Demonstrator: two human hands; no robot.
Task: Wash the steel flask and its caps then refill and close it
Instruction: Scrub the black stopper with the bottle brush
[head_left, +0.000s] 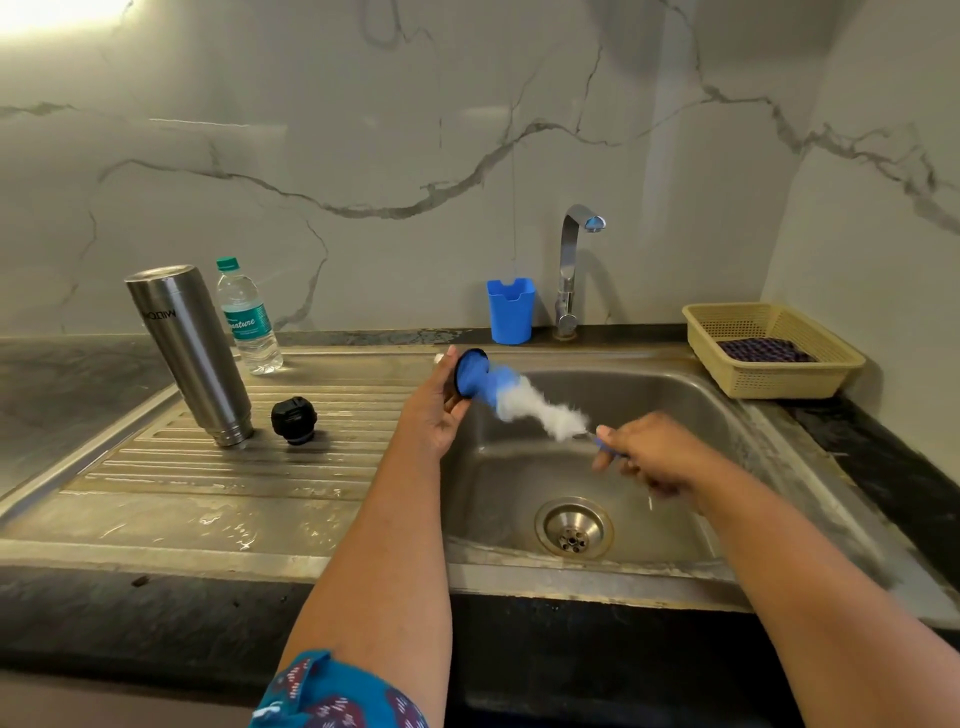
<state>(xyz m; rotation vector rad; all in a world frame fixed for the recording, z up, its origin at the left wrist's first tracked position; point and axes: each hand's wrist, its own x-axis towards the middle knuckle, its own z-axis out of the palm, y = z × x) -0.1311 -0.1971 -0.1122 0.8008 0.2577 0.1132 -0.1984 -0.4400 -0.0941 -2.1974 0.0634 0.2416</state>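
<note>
The left hand (436, 410) is gripping the blue cap (470, 374) over the sink (717, 395)'s left edge; the right hand (654, 457), fingers closed on the brush (535, 405), is scrubbing it. Rinsing probably comes next.

Views: one only, worn on the person's head.
Facing: forward and down, toward the marble wall (395, 130) behind the sink (649, 410).
Height: above the surface (78, 374), looking over both forearms.
Nearness: close; the arms enter from the bottom edge, the sink fills the middle.
Lens: wide-angle, so straight edges bow toward the frame's sides.
Shared part: none, with a single view.
</note>
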